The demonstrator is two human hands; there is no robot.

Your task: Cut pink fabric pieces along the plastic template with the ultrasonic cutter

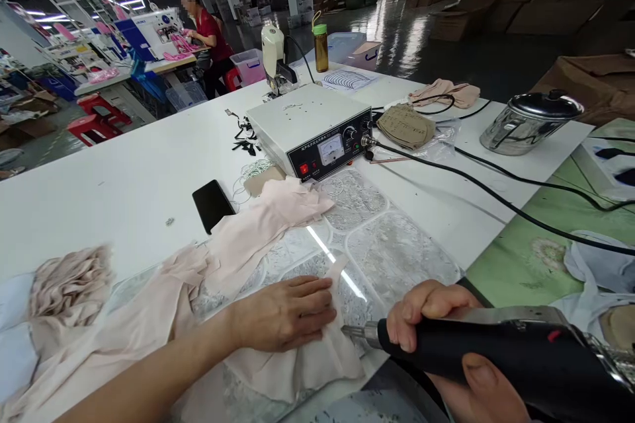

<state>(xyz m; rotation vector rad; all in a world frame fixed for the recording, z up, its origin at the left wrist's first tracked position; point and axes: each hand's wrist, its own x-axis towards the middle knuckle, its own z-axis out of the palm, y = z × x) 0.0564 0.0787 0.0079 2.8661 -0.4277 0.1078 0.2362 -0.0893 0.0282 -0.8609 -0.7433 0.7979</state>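
Observation:
My left hand (285, 314) lies flat, fingers stretched out, on a pale pink piece of fabric (322, 367). This fabric rests on a scuffed, clear plastic mat (401, 254). My right hand (436, 304) is wrapped round a black handheld ultrasonic welder (496, 350). Its narrow metal tip points left and meets or nearly meets the fabric's edge, just right of my left fingertips; contact is hard to tell. More pale pink fabric pieces (268, 211) trail across the mat, and a gathered beige bundle (72, 284) lies at the far left.
A control box (307, 125) with dial and lit red switch stands behind the mat. Black cables (476, 188) cross the right side. A phone (212, 205), a bottle (321, 49), a lidded steel pot (528, 122) and beige pads (405, 125) are on the table. A person (206, 33) sits beyond at a sewing machine.

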